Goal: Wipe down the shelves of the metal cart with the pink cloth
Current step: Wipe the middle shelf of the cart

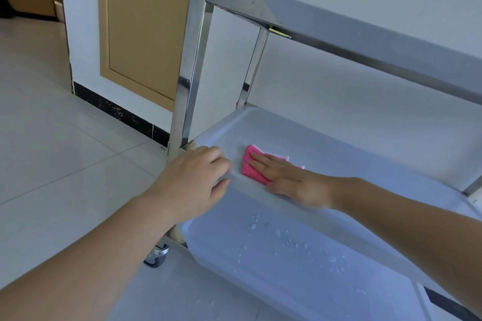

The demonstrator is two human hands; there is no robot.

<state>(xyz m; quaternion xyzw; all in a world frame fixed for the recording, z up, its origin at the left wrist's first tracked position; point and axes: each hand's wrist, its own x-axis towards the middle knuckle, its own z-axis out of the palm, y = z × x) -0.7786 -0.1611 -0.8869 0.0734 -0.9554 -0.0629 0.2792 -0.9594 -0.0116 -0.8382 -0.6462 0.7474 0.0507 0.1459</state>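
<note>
Head: right hand (284, 177) flat, pressing pink cloth (251, 165).

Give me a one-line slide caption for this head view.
Right hand presses the folded pink cloth flat on the metal cart's middle shelf while left hand grips its front rim.

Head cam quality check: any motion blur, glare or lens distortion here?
Head view: right hand on the pink cloth is soft at the wrist, likely motion blur; left hand on the middle shelf rim is sharper; shelves look washed-out pale; upright post bows from the wide-angle lens.
</note>
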